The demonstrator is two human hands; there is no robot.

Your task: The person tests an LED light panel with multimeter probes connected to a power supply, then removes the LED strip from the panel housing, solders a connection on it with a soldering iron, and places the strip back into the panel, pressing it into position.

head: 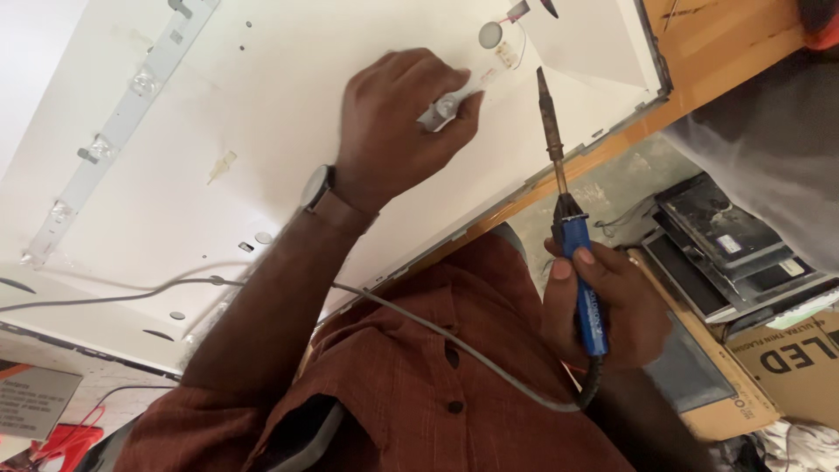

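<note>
Two bare hands working, one pinching, one gripping.

The left hand [398,122] is reaching forward with its forearm extended, wrist wearing a watch, knuckles bent and fingertips [468,103] pinching together just beyond the palm. The right hand [603,301] is staying nearer the body, fingers wrapping closed in a fist, thumb [568,262] lying along the top, pointing toward the left hand.

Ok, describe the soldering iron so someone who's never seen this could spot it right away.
Start at the big white panel that fills the upper left, and follow its lower right edge to the wooden bench. There the right hand grips the soldering iron, tip towards the panel. Its blue handle, dark metal tip and grey cord set it apart from the small pale strip in the left hand.
</note>
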